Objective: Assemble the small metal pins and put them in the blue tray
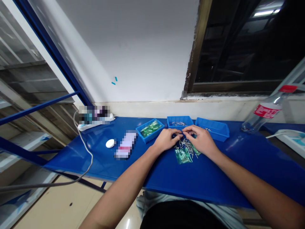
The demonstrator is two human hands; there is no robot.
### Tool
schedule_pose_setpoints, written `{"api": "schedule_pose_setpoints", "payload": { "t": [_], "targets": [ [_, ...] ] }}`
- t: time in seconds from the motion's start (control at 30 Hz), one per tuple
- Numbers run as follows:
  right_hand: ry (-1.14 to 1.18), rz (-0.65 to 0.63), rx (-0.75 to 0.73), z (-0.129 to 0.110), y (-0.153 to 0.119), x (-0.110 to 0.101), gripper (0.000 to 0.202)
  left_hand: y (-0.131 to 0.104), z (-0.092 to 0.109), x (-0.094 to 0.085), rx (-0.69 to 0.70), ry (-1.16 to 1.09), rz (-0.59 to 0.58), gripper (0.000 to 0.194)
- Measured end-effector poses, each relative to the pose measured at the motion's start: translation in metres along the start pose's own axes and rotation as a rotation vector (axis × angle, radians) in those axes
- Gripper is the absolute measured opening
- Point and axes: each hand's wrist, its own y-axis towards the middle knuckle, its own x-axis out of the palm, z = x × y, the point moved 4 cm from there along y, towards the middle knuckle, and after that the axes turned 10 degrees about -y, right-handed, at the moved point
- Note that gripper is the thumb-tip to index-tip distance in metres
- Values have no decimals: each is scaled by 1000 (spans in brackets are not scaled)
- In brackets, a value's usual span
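Over a loose heap of thin metal pins or rivets, my left hand and my right hand come close together, fingertips almost meeting. Both are closed in a pinch. What lies between the fingers is too small to make out. A bit of green film shows beneath my right hand. On the near side of the heap lies a clear green plastic packet with small metal pieces showing through it. Just beyond my left hand stands a blue bin of green packets.
Behind my hands are a blue bin with metal pins and another blue bin with a few pieces. A plastic bottle leans at right. A white round object, a blurred phone-shaped item and a power strip lie left.
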Motion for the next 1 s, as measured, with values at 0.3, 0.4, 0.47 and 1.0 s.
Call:
{"api": "schedule_pose_setpoints", "payload": {
  "t": [0.3,0.4,0.47,1.0],
  "targets": [
    [223,30,22,-4,-4,3,19,-1,0,-3,-75,-183,53,34],
    [246,12,29,-2,-5,7,18,0,-9,-1,-147,-265,70,33],
    [256,-2,45,-1,-5,8,18,0,-17,0,-192,-327,97,33],
    [210,-73,165,7,-6,15,20,0,-22,5,-194,-384,121,14]
  ]
}}
